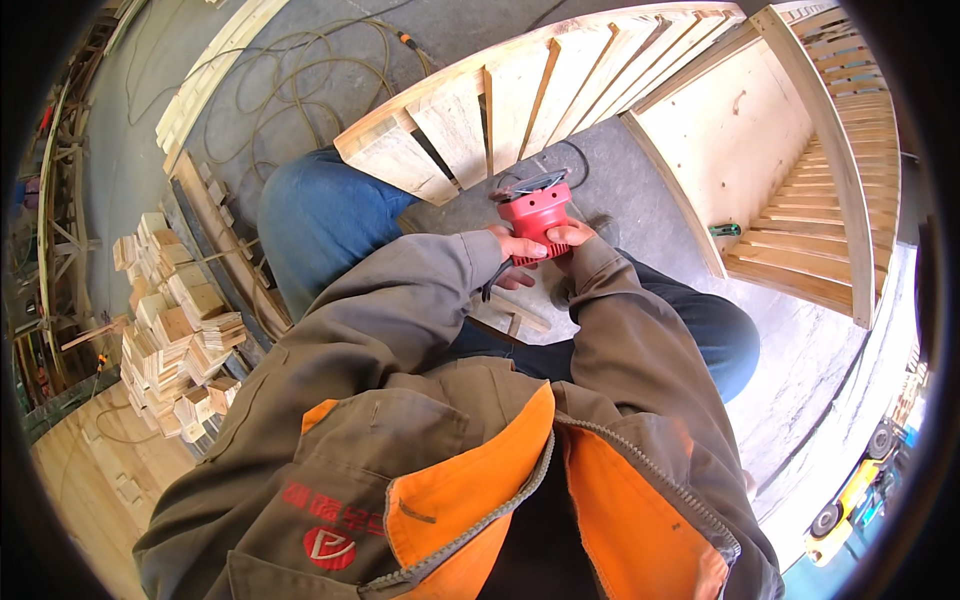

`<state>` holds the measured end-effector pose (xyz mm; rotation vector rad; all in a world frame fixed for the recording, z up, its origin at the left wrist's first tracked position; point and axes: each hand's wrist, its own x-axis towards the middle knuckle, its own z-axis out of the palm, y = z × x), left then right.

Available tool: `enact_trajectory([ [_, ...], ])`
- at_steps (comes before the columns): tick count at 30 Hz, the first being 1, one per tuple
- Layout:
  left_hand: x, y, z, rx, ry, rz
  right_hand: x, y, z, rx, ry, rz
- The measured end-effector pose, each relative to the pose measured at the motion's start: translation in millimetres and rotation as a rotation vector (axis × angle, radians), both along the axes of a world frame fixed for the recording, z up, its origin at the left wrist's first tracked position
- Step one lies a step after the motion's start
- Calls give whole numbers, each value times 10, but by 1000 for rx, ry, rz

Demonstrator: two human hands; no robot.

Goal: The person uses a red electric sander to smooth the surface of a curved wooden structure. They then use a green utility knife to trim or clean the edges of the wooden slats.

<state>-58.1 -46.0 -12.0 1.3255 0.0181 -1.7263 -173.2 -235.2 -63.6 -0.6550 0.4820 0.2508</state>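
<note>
Between my knees I hold a red palm sander [535, 211], its flat pad tipped up and away from me. My left hand [515, 250] grips the near left side of the body, thumb on top and fingers curled beneath. On the other side, my right hand [570, 238] is closed round it with the thumb pressed on the casing; its other fingers are mostly hidden. Just beyond the sander stands a slatted wooden panel [530, 90] with gaps between its boards. The pad seems apart from the wood, though I cannot tell for sure.
A slatted wooden frame with a solid panel [745, 130] stands at the right; a green-handled tool [725, 230] lies at it. Stacked wood offcuts [175, 325] are at the left. Looped cable or hose [300, 95] lies on the grey floor behind the panel.
</note>
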Motion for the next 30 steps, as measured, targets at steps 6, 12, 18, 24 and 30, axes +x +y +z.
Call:
enact_trajectory([
  [6,-29,-26,-91,23,-61,66,146,-56,-24,-112,5,73],
  [12,-262,-281,223,250,-333,-47,209,130,-77,-424,129,147],
  [18,-331,-240,-236,448,-167,198,446,381,22,-744,265,221],
  [24,-229,-80,-497,323,182,417,391,324,-565,-325,377,191],
  [30,-148,65,-816,357,112,520,589,560,-809,-145,194,193],
])
